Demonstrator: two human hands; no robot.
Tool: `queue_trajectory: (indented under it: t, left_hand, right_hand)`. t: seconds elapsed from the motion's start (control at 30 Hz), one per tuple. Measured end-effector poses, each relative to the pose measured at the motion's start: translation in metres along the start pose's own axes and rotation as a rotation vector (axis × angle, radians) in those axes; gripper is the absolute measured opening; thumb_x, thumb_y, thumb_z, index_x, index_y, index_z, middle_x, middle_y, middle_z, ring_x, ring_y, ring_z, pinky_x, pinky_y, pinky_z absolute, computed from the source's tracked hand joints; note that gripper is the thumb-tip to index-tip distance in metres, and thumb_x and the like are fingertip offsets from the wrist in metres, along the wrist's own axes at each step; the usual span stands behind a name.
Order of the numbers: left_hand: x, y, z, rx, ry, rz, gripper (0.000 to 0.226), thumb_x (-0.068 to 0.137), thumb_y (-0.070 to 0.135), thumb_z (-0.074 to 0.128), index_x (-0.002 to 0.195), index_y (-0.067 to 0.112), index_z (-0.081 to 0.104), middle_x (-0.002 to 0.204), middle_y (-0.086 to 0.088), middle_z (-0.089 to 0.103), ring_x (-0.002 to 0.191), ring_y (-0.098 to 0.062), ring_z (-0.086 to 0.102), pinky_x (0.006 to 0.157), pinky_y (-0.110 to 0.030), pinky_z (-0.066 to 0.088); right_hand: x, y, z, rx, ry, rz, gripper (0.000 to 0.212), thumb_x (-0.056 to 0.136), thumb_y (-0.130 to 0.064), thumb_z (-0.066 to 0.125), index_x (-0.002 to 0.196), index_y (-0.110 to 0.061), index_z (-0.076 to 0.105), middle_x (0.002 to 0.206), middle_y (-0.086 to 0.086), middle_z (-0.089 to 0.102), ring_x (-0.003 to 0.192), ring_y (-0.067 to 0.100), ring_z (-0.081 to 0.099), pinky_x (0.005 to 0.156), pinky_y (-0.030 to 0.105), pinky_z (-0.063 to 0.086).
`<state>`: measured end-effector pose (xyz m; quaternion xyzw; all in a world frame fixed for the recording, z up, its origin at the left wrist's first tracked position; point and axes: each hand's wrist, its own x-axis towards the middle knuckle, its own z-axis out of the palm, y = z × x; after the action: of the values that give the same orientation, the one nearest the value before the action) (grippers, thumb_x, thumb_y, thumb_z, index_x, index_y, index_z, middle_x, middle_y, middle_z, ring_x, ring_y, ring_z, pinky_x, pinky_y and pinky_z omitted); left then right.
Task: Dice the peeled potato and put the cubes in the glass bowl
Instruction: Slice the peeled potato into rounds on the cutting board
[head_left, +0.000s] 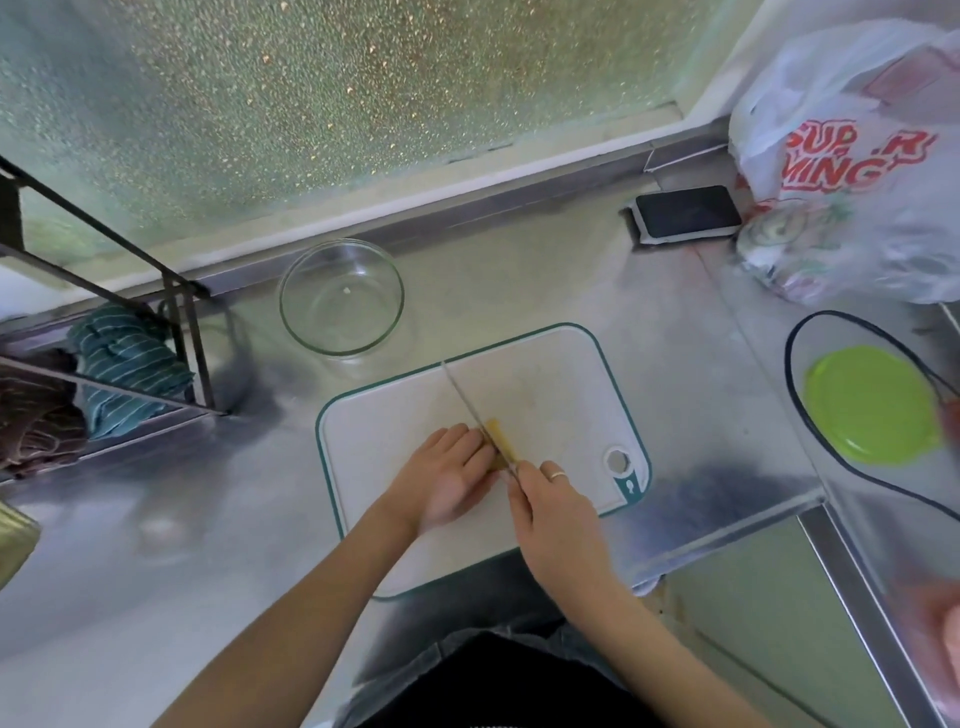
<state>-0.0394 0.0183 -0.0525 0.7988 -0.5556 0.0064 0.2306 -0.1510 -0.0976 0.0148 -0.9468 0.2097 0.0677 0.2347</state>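
Note:
A yellow peeled potato piece (500, 440) lies on the white cutting board (550, 395) with a teal rim. My left hand (447, 475) presses down on the potato's left side and hides most of it. My right hand (553, 512) grips the handle of a knife (462, 395), whose long blade runs up and left across the board and rests against the potato. The glass bowl (341, 298) stands on the steel counter just beyond the board's far left corner; only a tiny pale speck shows inside it.
A metal rack (130, 291) with folded cloths (127, 369) stands at the left. A phone (687, 212) and a plastic shopping bag (852, 156) lie at the back right. A green lid (872, 402) sits at the right, inside a black loop. The counter's front edge drops off right of the board.

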Motion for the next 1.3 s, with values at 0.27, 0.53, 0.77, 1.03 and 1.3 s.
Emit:
queue_trajectory:
  t: [0.27, 0.53, 0.77, 1.03, 1.3]
  left_hand:
    - [-0.001, -0.002, 0.001, -0.042, -0.058, -0.036, 0.019, 0.092, 0.026, 0.046, 0.092, 0.010, 0.055, 0.087, -0.012, 0.063, 0.077, -0.030, 0.058, 0.064, -0.034, 0.048]
    - [0.002, 0.000, 0.000, -0.073, -0.114, -0.104, 0.030, 0.091, 0.029, 0.045, 0.087, 0.006, 0.064, 0.087, -0.012, 0.062, 0.076, -0.030, 0.058, 0.064, -0.035, 0.049]
    - [0.003, 0.001, -0.001, -0.055, -0.115, -0.101, 0.034, 0.094, 0.031, 0.041, 0.089, 0.007, 0.064, 0.087, -0.010, 0.063, 0.076, -0.028, 0.057, 0.066, -0.031, 0.044]
    - [0.003, 0.001, -0.002, -0.077, -0.150, -0.151, 0.027, 0.091, 0.030, 0.049, 0.089, 0.007, 0.064, 0.088, -0.009, 0.062, 0.077, -0.027, 0.057, 0.067, -0.034, 0.049]
    - [0.005, 0.004, -0.003, -0.077, -0.150, -0.166, 0.027, 0.089, 0.030, 0.049, 0.087, 0.008, 0.064, 0.085, -0.009, 0.062, 0.074, -0.026, 0.056, 0.064, -0.033, 0.049]
  right_hand:
    - [0.004, 0.000, 0.004, -0.144, 0.158, -0.072, 0.029, 0.091, -0.033, 0.039, 0.078, -0.014, 0.058, 0.065, 0.004, 0.051, 0.035, 0.022, 0.048, 0.033, 0.025, 0.029]
    - [0.005, 0.005, 0.007, -0.121, 0.199, -0.080, 0.027, 0.091, -0.032, 0.043, 0.080, -0.015, 0.061, 0.065, 0.002, 0.054, 0.036, 0.018, 0.048, 0.036, 0.020, 0.026]
    - [0.006, 0.005, 0.006, -0.105, 0.217, -0.091, 0.033, 0.092, -0.034, 0.034, 0.079, -0.015, 0.059, 0.064, 0.001, 0.051, 0.036, 0.018, 0.047, 0.040, 0.018, 0.021]
    - [0.007, 0.008, 0.007, -0.059, 0.224, -0.099, 0.031, 0.092, -0.032, 0.036, 0.084, -0.015, 0.060, 0.065, 0.001, 0.052, 0.038, 0.020, 0.048, 0.038, 0.020, 0.026]
    - [0.007, 0.011, 0.010, -0.015, 0.177, -0.080, 0.025, 0.093, -0.031, 0.042, 0.088, -0.014, 0.061, 0.065, 0.000, 0.053, 0.039, 0.018, 0.049, 0.041, 0.018, 0.026]
